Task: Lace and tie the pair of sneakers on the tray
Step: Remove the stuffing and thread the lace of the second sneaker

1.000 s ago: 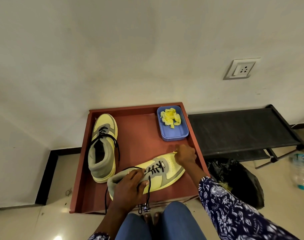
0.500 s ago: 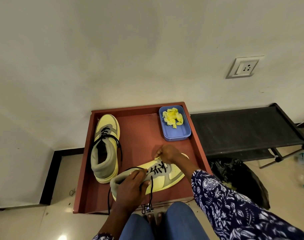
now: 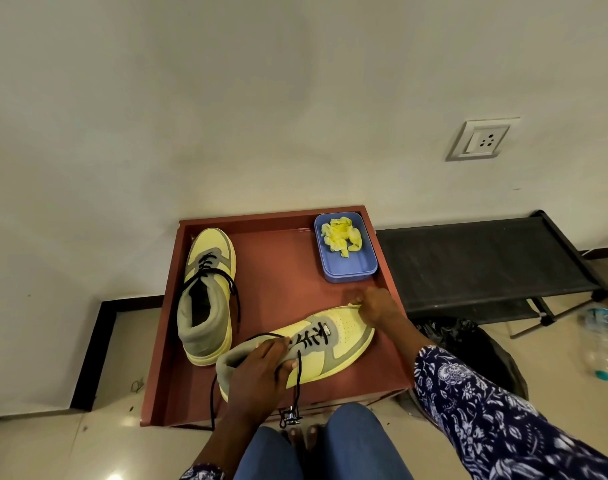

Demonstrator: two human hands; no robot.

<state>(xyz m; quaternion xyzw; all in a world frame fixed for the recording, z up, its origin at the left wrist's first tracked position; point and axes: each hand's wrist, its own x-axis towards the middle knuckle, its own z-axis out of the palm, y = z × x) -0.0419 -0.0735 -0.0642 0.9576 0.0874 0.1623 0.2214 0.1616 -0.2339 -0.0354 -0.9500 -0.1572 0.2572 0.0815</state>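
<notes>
Two yellow and grey sneakers with black laces lie on a reddish-brown tray (image 3: 282,285). The far sneaker (image 3: 207,296) stands at the tray's left, toe toward the wall, its lace ends loose over its sides. The near sneaker (image 3: 333,344) lies slanted at the tray's front, toe to the right. My left hand (image 3: 257,372) grips its grey collar and heel. My right hand (image 3: 373,304) holds its toe tip, fingers curled over the front edge. A loose black lace (image 3: 298,379) hangs from the near sneaker past the tray's front edge.
A blue rectangular dish (image 3: 346,251) with crumpled yellow material sits in the tray's far right corner. A black low rack (image 3: 482,261) stands right of the tray, a black bag (image 3: 469,344) and a plastic bottle (image 3: 602,341) lie on the floor. My knees in jeans (image 3: 330,445) are below the tray.
My right hand went from the toe to the laced tongue and is now back at the toe tip. The near sneaker shifted slightly. My left hand kept its grip on the heel.
</notes>
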